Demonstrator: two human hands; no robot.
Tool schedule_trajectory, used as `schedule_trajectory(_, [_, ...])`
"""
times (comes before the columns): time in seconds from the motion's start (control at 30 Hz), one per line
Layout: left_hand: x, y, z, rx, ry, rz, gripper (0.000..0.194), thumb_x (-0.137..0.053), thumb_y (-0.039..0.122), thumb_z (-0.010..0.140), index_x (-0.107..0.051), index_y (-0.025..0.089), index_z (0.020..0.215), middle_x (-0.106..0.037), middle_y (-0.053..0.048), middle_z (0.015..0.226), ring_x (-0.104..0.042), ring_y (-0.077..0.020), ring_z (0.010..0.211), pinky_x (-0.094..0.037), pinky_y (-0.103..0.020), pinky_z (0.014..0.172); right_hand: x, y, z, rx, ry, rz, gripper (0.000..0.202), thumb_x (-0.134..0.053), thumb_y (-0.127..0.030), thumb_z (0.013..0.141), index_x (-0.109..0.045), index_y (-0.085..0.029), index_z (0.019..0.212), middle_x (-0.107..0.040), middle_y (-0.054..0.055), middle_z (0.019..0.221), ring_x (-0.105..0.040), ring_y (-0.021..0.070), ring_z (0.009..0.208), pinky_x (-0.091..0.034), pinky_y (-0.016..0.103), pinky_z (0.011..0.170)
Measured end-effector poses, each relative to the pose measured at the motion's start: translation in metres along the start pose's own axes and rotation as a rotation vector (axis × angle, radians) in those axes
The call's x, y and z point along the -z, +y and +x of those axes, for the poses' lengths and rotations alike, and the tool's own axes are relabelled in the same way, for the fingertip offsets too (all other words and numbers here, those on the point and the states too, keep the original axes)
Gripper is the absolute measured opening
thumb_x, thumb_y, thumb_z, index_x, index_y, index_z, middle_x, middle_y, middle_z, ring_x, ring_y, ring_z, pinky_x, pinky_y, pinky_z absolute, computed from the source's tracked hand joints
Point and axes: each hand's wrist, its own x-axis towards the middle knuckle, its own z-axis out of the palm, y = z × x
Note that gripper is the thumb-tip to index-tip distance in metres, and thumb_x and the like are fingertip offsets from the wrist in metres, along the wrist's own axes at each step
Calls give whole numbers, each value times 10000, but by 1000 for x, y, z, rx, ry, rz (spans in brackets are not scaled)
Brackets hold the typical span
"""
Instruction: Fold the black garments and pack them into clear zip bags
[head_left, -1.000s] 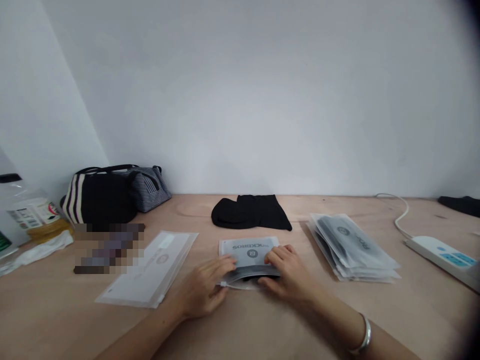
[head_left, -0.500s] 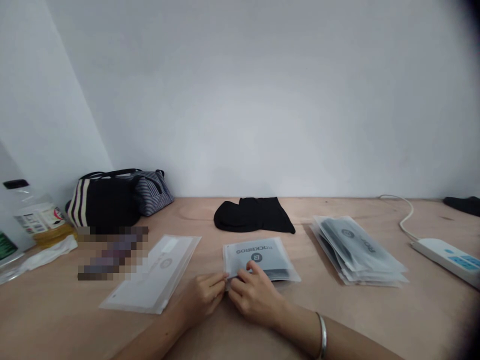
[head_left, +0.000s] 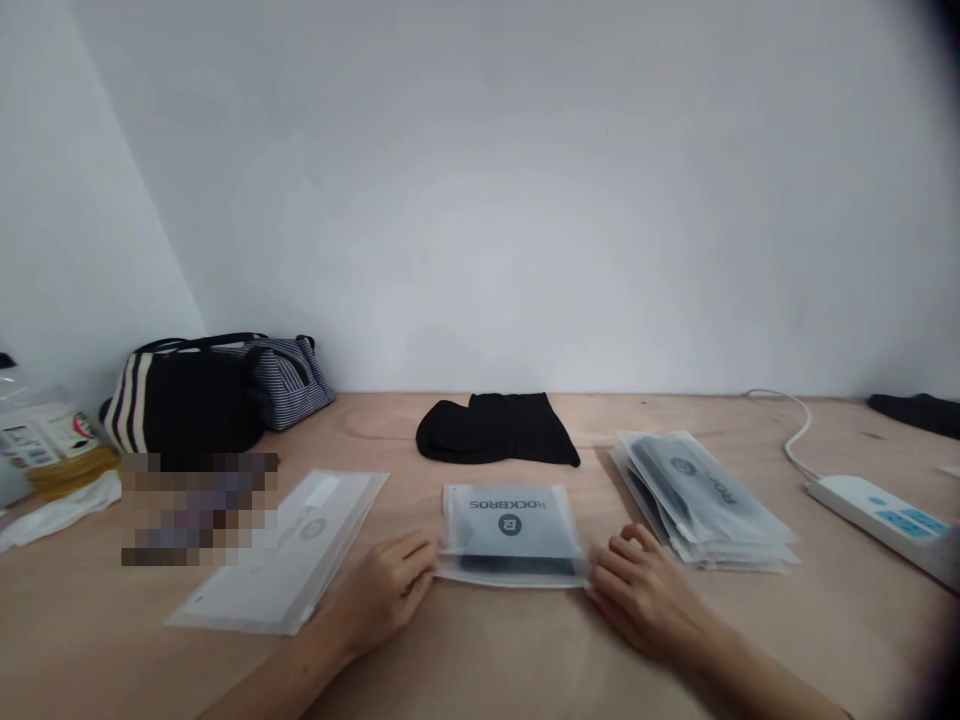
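Note:
A frosted zip bag (head_left: pixel 510 540) printed ROCKBROS lies in front of me with something dark inside. My left hand (head_left: pixel 401 588) pinches its near left corner. At the near right corner, my right hand (head_left: pixel 634 590) has its fingers closed on the bag's edge. To the left lies a flat stack of pale frosted bags (head_left: pixel 289 545). On the right is a pile of filled frosted bags (head_left: pixel 705 495) with dark contents. Behind the middle bag rests a folded black cloth item (head_left: pixel 495 430).
A black bag with white stripes (head_left: pixel 199 405) and a striped pouch (head_left: pixel 292 380) stand at the back left, near a bottle of yellow liquid (head_left: pixel 56 450) and a white tissue (head_left: pixel 64 512). A white power strip (head_left: pixel 885 515) with a cable lies right, before the wall.
My right hand has moved right, from beside my left hand to the bag's other near corner. The middle bag now lies straighter, and the view has shifted slightly right.

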Motion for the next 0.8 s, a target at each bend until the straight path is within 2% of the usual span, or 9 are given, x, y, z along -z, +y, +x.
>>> schedule_trajectory(0.07, [8,10,9,34,-32,19,377,-515,184,722,-510,203,1098,-521,-83,1167,-521,-241,1030,-459,-370,839,6,-1,8,-46,-17,80,206,-435,-341,820,-570,-196,763,-567,45,740,-491,182,727,-338,368,729])
schedule_trajectory(0.13, [10,19,23,17,-78,46,594,-548,257,715,-357,196,1274,-388,-98,1321,-380,-278,1178,-349,-438,954,9,-4,23,-48,-41,166,323,-456,-431,800,-568,-183,973,-588,82,921,-507,209,859,-351,383,795])
schedule_trajectory(0.2, [4,26,37,-14,-143,71,602,-489,339,795,-267,176,1330,-321,-105,1370,-284,-267,1243,-251,-454,1011,6,-7,42,-2,-85,214,532,-441,-496,796,-445,-157,1206,-515,122,1165,-445,243,1063,-300,420,914])
schedule_trajectory(0.27, [-10,26,47,-9,-208,88,567,-383,406,864,-240,134,1341,-292,-127,1382,-227,-252,1271,-206,-444,1029,0,-10,58,44,-161,235,698,-399,-559,794,-264,-142,1337,-362,135,1335,-293,258,1224,-192,450,1001])
schedule_trajectory(0.33, [-24,21,51,19,-250,87,574,-308,436,892,-215,99,1347,-258,-150,1390,-191,-246,1283,-208,-423,1028,-10,-12,69,54,-244,261,757,-346,-594,800,-139,-147,1375,-248,134,1396,-178,250,1283,-118,463,1030])
schedule_trajectory(0.47, [-41,9,48,27,-263,36,563,-254,425,915,-135,112,1368,-203,-150,1403,-169,-223,1287,-240,-388,1019,-26,-10,74,53,-359,331,799,-330,-616,791,-37,-162,1380,-127,135,1423,-89,245,1303,-62,473,1038])
schedule_trajectory(0.67, [-43,4,41,51,-209,-70,529,-284,397,918,-152,153,1368,-228,-115,1401,-194,-203,1282,-251,-395,1023,-30,-8,70,57,-391,346,878,-402,-639,743,-17,-172,1379,-107,148,1423,-98,287,1296,-80,511,1023])
schedule_trajectory(0.73, [-43,2,38,134,-105,-133,468,-285,365,924,-231,177,1349,-286,-93,1387,-228,-200,1273,-247,-414,1026,-30,-11,69,53,-358,288,812,-415,-591,769,-60,-193,1382,-160,141,1419,-152,310,1282,-151,526,1002])
schedule_trajectory(0.8, [-43,-2,34,272,61,-221,403,-279,342,927,-351,191,1293,-379,-82,1341,-301,-204,1245,-278,-428,1012,-33,-15,70,60,-297,194,695,-436,-470,815,-114,-220,1379,-260,127,1392,-261,319,1241,-253,515,965])
